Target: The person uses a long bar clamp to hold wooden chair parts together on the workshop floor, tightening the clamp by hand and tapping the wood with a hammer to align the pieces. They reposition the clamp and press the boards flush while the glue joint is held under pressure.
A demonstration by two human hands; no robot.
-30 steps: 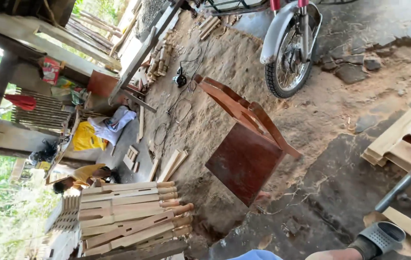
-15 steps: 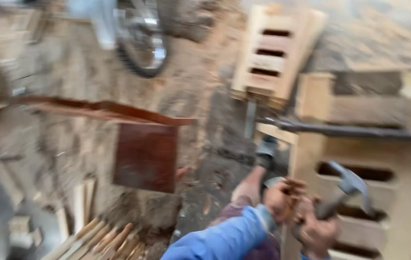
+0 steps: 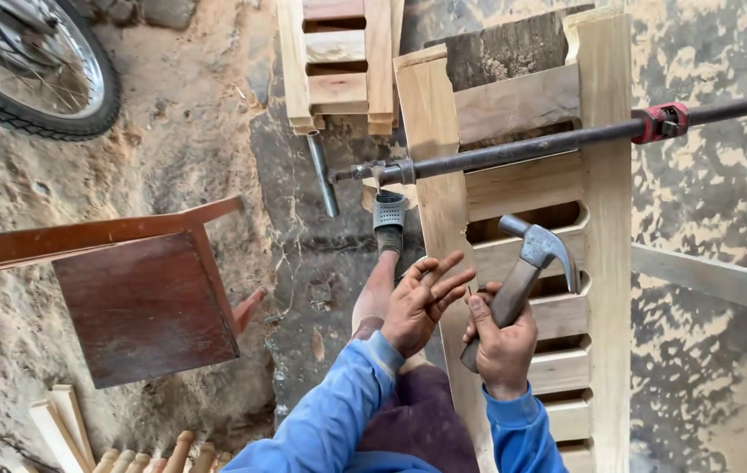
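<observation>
Right hand (image 3: 503, 337) fisted round claw hammer (image 3: 527, 276) handle, head raised over slatted wooden frame (image 3: 606, 219), mid-length. Left hand (image 3: 422, 302) open, fingers spread, resting at frame's left rail just beside hammer. Bar clamp (image 3: 522, 149) spans frame above both hands.

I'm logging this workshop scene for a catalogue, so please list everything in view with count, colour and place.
Slatted pale wooden frame: one, centre right, lying on the ground.
Long dark metal bar clamp: one, red stop, across the frame.
Second slatted wooden frame: one, pale, top centre.
Dark red wooden chair: one, left.
Black spoked wheel: one, top left.
Turned wooden legs: several, pale, bottom left.
Grey sandal: one, by the frame's rail.
Steel claw hammer: one, wooden handle.
Left hand: open, on the rail.
Right hand: gripping the hammer.
</observation>
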